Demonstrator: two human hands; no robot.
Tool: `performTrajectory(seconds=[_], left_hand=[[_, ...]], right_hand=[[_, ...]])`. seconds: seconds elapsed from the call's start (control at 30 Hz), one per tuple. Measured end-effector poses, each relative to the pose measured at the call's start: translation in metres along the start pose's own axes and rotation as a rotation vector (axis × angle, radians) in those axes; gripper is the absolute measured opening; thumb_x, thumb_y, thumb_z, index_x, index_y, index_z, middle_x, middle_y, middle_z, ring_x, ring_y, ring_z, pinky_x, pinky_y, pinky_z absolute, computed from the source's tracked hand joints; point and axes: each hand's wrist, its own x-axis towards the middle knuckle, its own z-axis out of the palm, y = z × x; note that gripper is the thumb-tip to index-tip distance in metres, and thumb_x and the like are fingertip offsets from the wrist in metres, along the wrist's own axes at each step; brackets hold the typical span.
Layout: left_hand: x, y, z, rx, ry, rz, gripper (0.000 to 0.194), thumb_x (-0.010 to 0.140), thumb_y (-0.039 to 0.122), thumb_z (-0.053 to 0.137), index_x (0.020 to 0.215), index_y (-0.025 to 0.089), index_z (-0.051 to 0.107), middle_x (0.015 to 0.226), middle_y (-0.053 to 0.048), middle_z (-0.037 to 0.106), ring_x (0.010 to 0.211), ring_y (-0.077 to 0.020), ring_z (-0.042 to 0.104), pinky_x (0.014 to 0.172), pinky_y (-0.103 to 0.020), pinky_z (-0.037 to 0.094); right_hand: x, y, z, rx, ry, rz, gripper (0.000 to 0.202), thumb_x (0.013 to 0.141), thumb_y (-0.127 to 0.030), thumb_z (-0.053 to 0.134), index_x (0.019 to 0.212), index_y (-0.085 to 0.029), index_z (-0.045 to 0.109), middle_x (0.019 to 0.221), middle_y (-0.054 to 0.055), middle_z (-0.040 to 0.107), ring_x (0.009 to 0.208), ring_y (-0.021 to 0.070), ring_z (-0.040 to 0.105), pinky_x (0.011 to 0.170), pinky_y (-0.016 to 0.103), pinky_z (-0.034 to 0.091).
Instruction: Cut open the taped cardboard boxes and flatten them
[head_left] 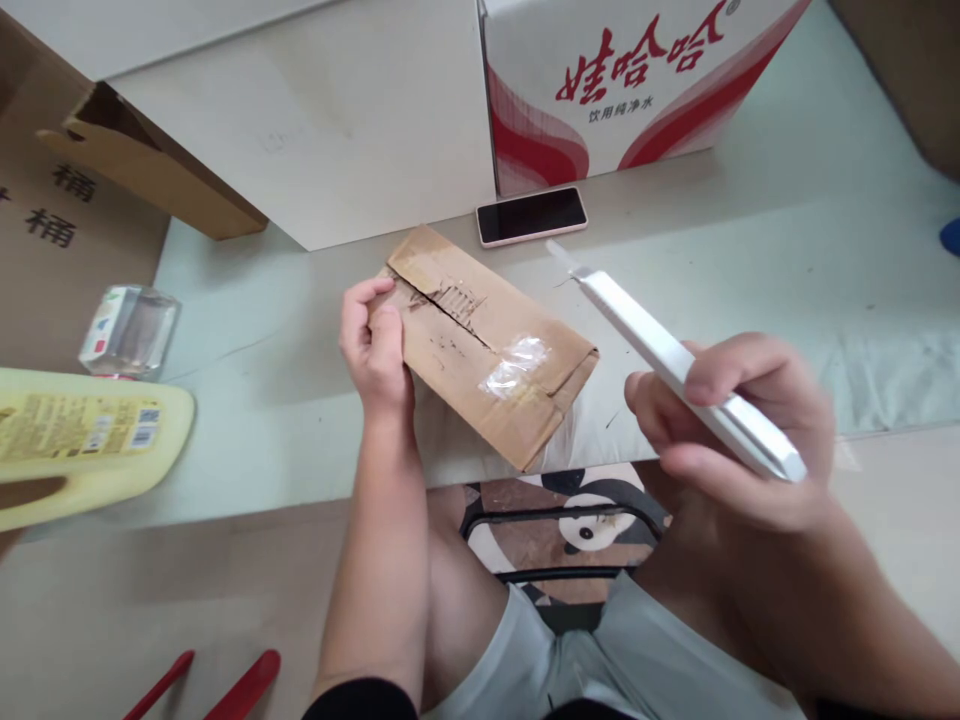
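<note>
A taped brown carton (pixel 480 340) slants near a white cutter (pixel 637 332), blade (pixel 560 255) apparently out.

The left forearm (pixel 375 580) comes up from the near edge almost straight toward the far side, leaning slightly right. The left hand (pixel 375 365) is closed in a grip, its thumb (pixel 388 335) pointing far and its index finger (pixel 366 292) bent over to the right. The right forearm (pixel 847 590) slants in from the near right toward the far left. The right hand (pixel 799 415), well apart from the left, is clenched; whether thumb or index lies uppermost is hard to tell.
</note>
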Motion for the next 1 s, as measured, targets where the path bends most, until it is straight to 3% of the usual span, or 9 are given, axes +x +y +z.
performTrajectory(seconds=[0.1,0.2,0.33,0.47,0.57,0.67,1.0], left_hand=[[0.001,-0.001,0.000,-0.013,0.000,0.020,0.039,0.094,0.058,0.054,0.113,0.026,0.063,0.113,-0.007,0.066,0.116,-0.0254,0.063,0.100,-0.039,0.050],[0.001,0.000,0.001,-0.016,0.015,0.018,0.040,0.092,0.059,0.056,0.111,0.026,0.064,0.110,-0.006,0.065,0.110,-0.0247,0.064,0.097,-0.039,0.051],[0.002,0.004,0.001,-0.066,0.025,0.015,0.038,0.089,0.058,0.061,0.108,0.025,0.065,0.108,-0.006,0.066,0.105,-0.0237,0.064,0.095,-0.038,0.051],[0.001,0.005,0.000,-0.052,0.023,0.013,0.038,0.090,0.058,0.060,0.109,0.026,0.065,0.109,-0.006,0.067,0.106,-0.0237,0.064,0.096,-0.038,0.051],[0.001,0.003,0.000,-0.006,0.009,0.007,0.039,0.093,0.059,0.056,0.111,0.026,0.064,0.112,-0.006,0.066,0.110,-0.0242,0.065,0.098,-0.039,0.051],[0.000,0.001,0.000,0.032,-0.003,0.012,0.043,0.094,0.062,0.053,0.113,0.026,0.064,0.114,-0.006,0.066,0.113,-0.0245,0.064,0.099,-0.038,0.051],[0.001,0.003,0.000,0.042,-0.022,-0.007,0.046,0.094,0.064,0.052,0.113,0.025,0.064,0.116,-0.007,0.066,0.117,-0.0246,0.064,0.100,-0.037,0.051]], right_hand=[[0.000,-0.002,0.006,-0.003,0.045,0.051,0.017,0.088,-0.016,0.072,0.095,-0.027,0.061,0.065,-0.005,0.054,0.045,0.0093,0.043,0.039,0.026,0.030],[-0.003,0.000,0.009,0.062,0.033,0.056,0.008,0.093,-0.025,0.068,0.100,-0.026,0.064,0.060,-0.006,0.053,0.042,0.0083,0.043,0.035,0.024,0.029],[-0.003,-0.001,0.012,0.005,0.027,0.100,0.021,0.100,-0.037,0.059,0.112,-0.026,0.073,0.058,-0.005,0.057,0.041,0.0083,0.043,0.037,0.024,0.031],[0.000,-0.012,0.019,-0.237,0.132,0.088,0.022,0.096,-0.043,0.066,0.101,-0.025,0.078,0.062,0.000,0.063,0.050,0.0117,0.051,0.044,0.027,0.037],[0.001,-0.019,0.022,-0.337,0.145,0.146,0.015,0.093,-0.038,0.071,0.098,-0.024,0.077,0.059,-0.002,0.063,0.047,0.0110,0.051,0.043,0.027,0.039],[0.002,-0.020,0.023,-0.357,0.120,0.150,0.011,0.094,-0.032,0.068,0.094,-0.023,0.075,0.054,-0.004,0.059,0.041,0.0089,0.047,0.039,0.025,0.036],[0.006,-0.021,0.024,-0.387,0.031,0.110,0.008,0.094,-0.022,0.062,0.092,-0.022,0.070,0.053,-0.006,0.059,0.038,0.0076,0.049,0.037,0.023,0.036]])
